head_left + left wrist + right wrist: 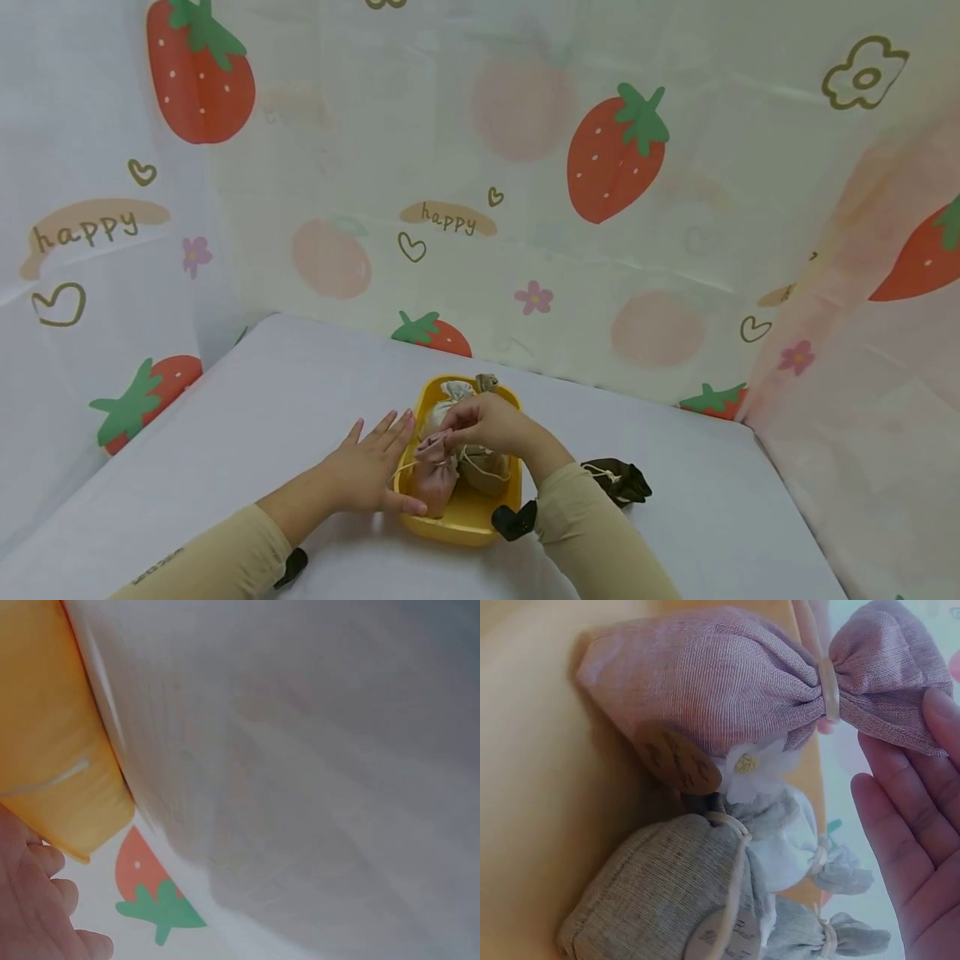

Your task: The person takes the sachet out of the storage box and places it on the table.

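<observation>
A yellow tray [450, 536] holds several small drawstring pouches. My right hand [497, 423] pinches the gathered top of a pink pouch [435, 490], which stands in the tray's near left part; the right wrist view shows a white flower and brown tag on this pouch [705, 679]. Beside it, on the right, is a grey-brown pouch [486, 477] with a pale cord and round tag. Behind sit a white pouch [441, 412] and another grey-brown pouch [487, 382]. Against the tray's left side rests my left hand [367, 471], fingers extended and thumb by the near left rim.
A dark brown pouch [619, 482] with a pale cord lies on the white tablecloth [315, 383], right of the tray and partly behind the right forearm. A printed strawberry curtain [465, 150] surrounds the table. Black wrist cameras [514, 522] stick out below both sleeves.
</observation>
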{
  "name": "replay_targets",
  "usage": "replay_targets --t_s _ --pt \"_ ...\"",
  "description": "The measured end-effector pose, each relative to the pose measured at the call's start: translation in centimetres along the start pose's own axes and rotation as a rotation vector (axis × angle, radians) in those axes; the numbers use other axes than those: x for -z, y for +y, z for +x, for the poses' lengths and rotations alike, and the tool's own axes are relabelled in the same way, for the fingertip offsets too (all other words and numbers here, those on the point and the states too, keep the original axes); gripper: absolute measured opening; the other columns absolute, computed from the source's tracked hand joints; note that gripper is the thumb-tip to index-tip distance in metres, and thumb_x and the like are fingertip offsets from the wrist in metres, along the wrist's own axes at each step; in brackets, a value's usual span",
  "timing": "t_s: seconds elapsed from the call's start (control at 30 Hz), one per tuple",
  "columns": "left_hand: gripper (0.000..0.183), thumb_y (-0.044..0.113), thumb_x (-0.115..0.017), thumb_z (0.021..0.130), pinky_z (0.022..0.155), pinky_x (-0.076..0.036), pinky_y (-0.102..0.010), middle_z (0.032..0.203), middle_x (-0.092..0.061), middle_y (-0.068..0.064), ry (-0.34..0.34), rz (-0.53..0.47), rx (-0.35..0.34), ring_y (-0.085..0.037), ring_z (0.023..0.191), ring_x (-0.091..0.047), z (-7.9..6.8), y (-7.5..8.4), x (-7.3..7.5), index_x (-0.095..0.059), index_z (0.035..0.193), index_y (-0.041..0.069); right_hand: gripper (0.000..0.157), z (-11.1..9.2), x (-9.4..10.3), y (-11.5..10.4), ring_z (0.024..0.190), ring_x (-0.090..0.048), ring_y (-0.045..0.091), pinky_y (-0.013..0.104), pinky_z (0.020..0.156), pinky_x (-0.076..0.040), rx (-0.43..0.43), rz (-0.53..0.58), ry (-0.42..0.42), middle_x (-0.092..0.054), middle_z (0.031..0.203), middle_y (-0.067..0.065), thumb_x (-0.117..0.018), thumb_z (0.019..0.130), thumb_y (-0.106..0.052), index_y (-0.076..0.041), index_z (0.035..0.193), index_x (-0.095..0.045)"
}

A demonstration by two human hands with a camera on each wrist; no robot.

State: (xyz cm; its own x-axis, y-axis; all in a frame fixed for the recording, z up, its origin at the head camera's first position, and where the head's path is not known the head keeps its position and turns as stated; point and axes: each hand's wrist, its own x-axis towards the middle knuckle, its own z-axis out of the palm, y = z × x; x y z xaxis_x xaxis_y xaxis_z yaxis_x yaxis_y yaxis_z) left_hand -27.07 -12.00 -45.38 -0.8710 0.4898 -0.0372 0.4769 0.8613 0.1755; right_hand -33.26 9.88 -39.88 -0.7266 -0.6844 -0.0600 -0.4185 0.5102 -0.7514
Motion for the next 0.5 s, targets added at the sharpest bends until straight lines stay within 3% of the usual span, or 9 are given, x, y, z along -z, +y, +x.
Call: replay_targets --t_s 0.3,0.5 --pt "0.116 0.083 -0.04 0.068 0.104 -0.009 -0.061 0.153 -0.006 -0.009 0.005 0.012 -0.005 -0.029 0.139 -0.004 -0.1 0.1 0.2 -0.008 0.147 0.004 0.008 -2.1 1.2 -3.3 0.079 -0.06 0.011 0.025 0.073 -0.05 0.025 0.009 0.046 -0.069 0.083 0.005 -0.065 0.084 -0.007 -0.005 0.088 -0.071" --pt "0.117 0.083 -0.04 0.067 0.104 -0.008 -0.061 0.154 -0.005 -0.008 0.003 0.008 0.004 -0.028 0.14 -0.003 -0.1 0.0 0.1 -0.007 0.147 0.005 0.006 -1.5 1.7 -1.2 0.08 -0.063 0.013 0.028 0.074 -0.051 -0.006 0.047 0.046 -0.069 0.083 -0.002 -0.067 0.084 -0.015 -0.015 0.087 -0.072"
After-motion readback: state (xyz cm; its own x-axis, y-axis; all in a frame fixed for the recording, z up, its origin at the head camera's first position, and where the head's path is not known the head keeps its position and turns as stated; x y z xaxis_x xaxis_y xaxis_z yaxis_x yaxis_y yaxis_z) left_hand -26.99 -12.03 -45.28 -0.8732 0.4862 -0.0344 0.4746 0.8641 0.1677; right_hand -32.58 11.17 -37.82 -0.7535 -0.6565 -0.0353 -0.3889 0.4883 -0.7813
